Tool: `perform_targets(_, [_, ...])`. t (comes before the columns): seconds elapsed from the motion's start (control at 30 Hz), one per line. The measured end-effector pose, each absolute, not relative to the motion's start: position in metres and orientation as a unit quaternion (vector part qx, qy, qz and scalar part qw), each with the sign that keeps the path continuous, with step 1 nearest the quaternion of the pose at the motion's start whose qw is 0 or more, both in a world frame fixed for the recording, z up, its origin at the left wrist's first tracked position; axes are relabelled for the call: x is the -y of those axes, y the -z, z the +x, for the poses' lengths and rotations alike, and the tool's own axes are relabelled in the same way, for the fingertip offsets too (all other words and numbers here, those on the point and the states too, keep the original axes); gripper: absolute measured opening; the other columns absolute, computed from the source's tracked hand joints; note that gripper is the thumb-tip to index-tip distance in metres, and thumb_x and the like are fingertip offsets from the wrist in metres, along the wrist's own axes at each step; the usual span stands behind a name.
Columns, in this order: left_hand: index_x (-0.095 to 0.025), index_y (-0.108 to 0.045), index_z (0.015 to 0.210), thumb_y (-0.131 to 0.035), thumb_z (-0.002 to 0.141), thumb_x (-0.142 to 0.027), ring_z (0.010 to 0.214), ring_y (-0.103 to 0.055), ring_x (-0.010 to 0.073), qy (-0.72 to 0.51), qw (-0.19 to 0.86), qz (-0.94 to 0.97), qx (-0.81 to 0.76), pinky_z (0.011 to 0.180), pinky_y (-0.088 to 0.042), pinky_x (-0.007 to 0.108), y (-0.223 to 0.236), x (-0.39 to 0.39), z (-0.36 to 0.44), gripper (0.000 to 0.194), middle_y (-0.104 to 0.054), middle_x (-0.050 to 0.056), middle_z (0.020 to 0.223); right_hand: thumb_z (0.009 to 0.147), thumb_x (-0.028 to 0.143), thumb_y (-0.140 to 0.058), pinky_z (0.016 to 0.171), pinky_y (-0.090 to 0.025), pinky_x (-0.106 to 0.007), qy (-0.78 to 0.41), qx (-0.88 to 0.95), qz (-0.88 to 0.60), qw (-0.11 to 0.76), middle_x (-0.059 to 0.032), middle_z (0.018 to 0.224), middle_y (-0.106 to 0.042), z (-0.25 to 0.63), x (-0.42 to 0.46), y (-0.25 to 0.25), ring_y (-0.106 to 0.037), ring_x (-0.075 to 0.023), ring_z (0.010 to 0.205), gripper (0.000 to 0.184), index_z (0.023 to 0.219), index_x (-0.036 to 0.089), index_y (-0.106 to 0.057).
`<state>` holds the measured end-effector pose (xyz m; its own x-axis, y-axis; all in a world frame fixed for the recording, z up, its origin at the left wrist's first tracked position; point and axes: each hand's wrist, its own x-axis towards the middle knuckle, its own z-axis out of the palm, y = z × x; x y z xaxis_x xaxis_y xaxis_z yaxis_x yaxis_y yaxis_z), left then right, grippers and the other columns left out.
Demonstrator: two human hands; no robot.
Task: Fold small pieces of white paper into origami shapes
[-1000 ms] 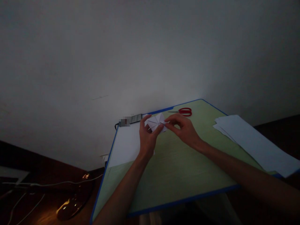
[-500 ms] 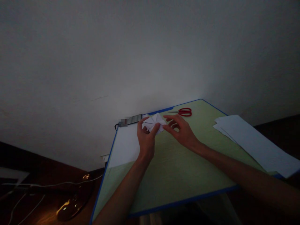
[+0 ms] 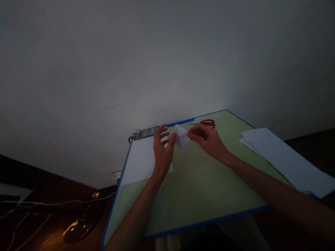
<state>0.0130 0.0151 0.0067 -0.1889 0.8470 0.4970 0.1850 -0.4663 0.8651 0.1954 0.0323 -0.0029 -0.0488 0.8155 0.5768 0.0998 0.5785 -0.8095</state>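
A small piece of folded white paper (image 3: 181, 137) with creases fanning across it is held up over the table. My right hand (image 3: 206, 139) pinches its right corner between thumb and fingers. Just to the left of the paper, my left hand (image 3: 163, 146) has its fingers spread apart. The left thumb is close to the paper's edge, and whether it touches I cannot make out. Behind my right hand lie red-handled scissors (image 3: 208, 122), partly covered by that hand.
The pale green table (image 3: 209, 188) has a blue rim and stands against a wall. A white sheet (image 3: 138, 162) lies at its left, below a dark phone-like device (image 3: 149, 132). Several white sheets (image 3: 282, 157) overhang the right edge. White cables (image 3: 75, 203) run at lower left.
My left hand has opened away from the folded paper, which it gripped before. My right hand has taken the paper's right corner, and the paper has turned and shifted slightly right.
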Motion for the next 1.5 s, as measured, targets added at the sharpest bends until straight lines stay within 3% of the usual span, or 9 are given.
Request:
perform_targets(0.1, [-0.028,-0.057,0.133,-0.065,0.094,-0.035,0.122,-0.059,0.0237,-0.574,0.190,0.692,-0.395,0.097,-0.052,0.041,-0.007,-0.019,0.007,0.040,-0.062,0.010,0.132,0.091,0.034,-0.070,0.071,-0.054,-0.033,-0.228,0.718,-0.340,0.562,-0.0046,0.086,-0.072,0.201,-0.033,0.000,-0.067,-0.0180,0.077,0.015,0.092,0.020,-0.070])
perform_targets(0.27, [-0.025,-0.069,0.109,-0.062,0.096,-0.028,0.117,-0.061,0.0222,-0.529,0.079,0.765,-0.359,0.100,-0.051,0.043,-0.005,-0.020,0.007,0.015,-0.064,0.009,0.123,0.095,0.026,-0.065,0.070,-0.051,-0.031,-0.166,0.761,-0.332,0.532,-0.0033,0.085,-0.069,0.201,-0.031,0.000,-0.063,-0.0159,0.075,0.007,0.093,0.020,-0.069])
perform_targets(0.37, [-0.023,-0.070,0.101,-0.066,0.094,-0.027,0.115,-0.060,0.0223,-0.531,0.049,0.765,-0.361,0.100,-0.050,0.043,-0.004,-0.019,0.008,0.009,-0.062,0.009,0.119,0.096,0.024,-0.063,0.071,-0.051,-0.031,-0.161,0.770,-0.322,0.527,-0.0035,0.086,-0.068,0.200,-0.030,0.001,-0.063,-0.0167,0.078,0.007,0.094,0.020,-0.068])
perform_targets(0.57, [-0.021,-0.069,0.099,-0.066,0.093,-0.025,0.098,-0.063,0.0181,-0.517,0.112,0.778,-0.339,0.088,-0.051,0.035,-0.006,-0.018,0.009,0.007,-0.066,0.006,0.102,0.096,0.026,-0.064,0.074,-0.053,-0.031,-0.174,0.768,-0.311,0.533,-0.0030,0.088,-0.068,0.199,-0.030,0.001,-0.063,-0.0163,0.079,0.007,0.097,0.021,-0.069])
perform_targets(0.73, [-0.020,-0.066,0.091,-0.068,0.092,-0.029,0.082,-0.063,0.0155,-0.522,0.160,0.749,-0.375,0.078,-0.050,0.030,-0.007,-0.015,0.011,0.010,-0.069,0.002,0.087,0.088,0.036,-0.075,0.077,-0.057,-0.034,-0.226,0.726,-0.327,0.562,-0.0037,0.093,-0.075,0.198,-0.028,0.001,-0.069,-0.0181,0.082,0.024,0.109,0.023,-0.072])
perform_targets(1.0, [-0.020,-0.066,0.090,-0.069,0.090,-0.035,0.082,-0.065,0.0171,-0.544,0.217,0.698,-0.412,0.079,-0.051,0.032,-0.006,-0.010,0.015,0.016,-0.070,0.003,0.086,0.085,0.039,-0.077,0.075,-0.059,-0.035,-0.275,0.690,-0.339,0.578,-0.0060,0.096,-0.079,0.196,-0.027,-0.002,-0.072,-0.0210,0.086,0.022,0.100,0.023,-0.079])
perform_targets(1.5, [-0.020,-0.064,0.090,-0.068,0.092,-0.036,0.081,-0.063,0.0166,-0.576,0.208,0.661,-0.434,0.076,-0.050,0.030,0.002,-0.005,0.025,0.016,-0.068,0.003,0.085,0.082,0.042,-0.079,0.075,-0.058,-0.035,-0.285,0.677,-0.356,0.577,-0.0054,0.091,-0.079,0.193,-0.023,-0.005,-0.072,-0.0200,0.081,0.024,0.095,0.022,-0.079])
